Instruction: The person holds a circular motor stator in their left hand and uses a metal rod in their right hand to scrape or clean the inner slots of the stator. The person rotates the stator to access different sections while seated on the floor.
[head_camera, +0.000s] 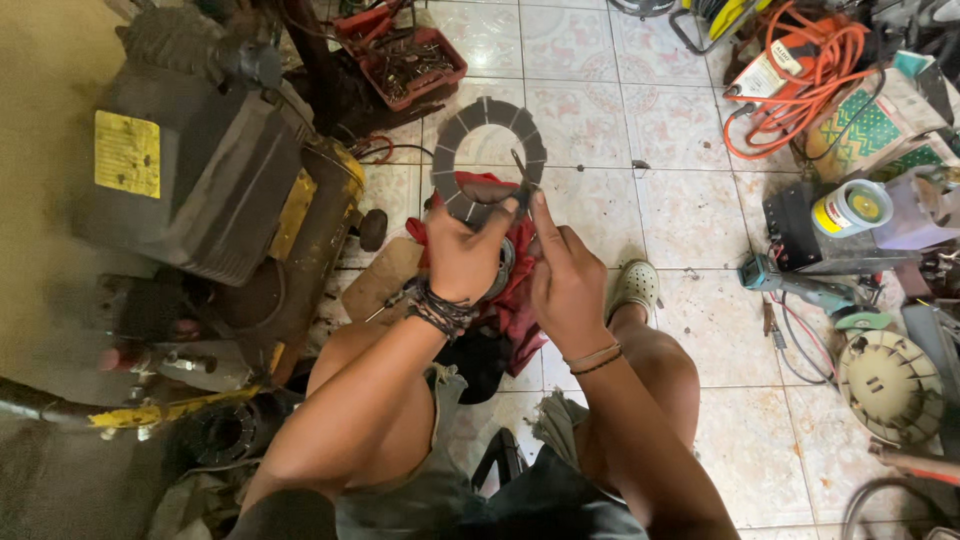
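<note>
Nearest the camera are the person's bent knees and forearms, seated low over a pale tiled floor (590, 120). The left hand (462, 255), with dark cord bracelets at the wrist, is clenched on the lower rim of a grey ring-shaped friction disc (487, 160), thumb across its face, holding it up in front of the body above a red rag (520, 300). The right hand (565, 280) pinches a thin metal tool (522, 172), whose tip rests against the disc's inner edge near the left thumb. The disc looks flat, stiff and fairly light for its width; its segmented face seems rough rather than slippery, so a grip at the rim, as here, should hold well, while the lining pads look as if they could chip if knocked or levered hard. Holding near the worked spot probably keeps it from twisting. To the left stands a grimy engine unit (190, 180) with a yellow label; behind is a red parts tray (405, 62). On the right lie an orange coiled cable (810, 75), a tin can (850, 207) and a round cream cover (888, 385).
</note>
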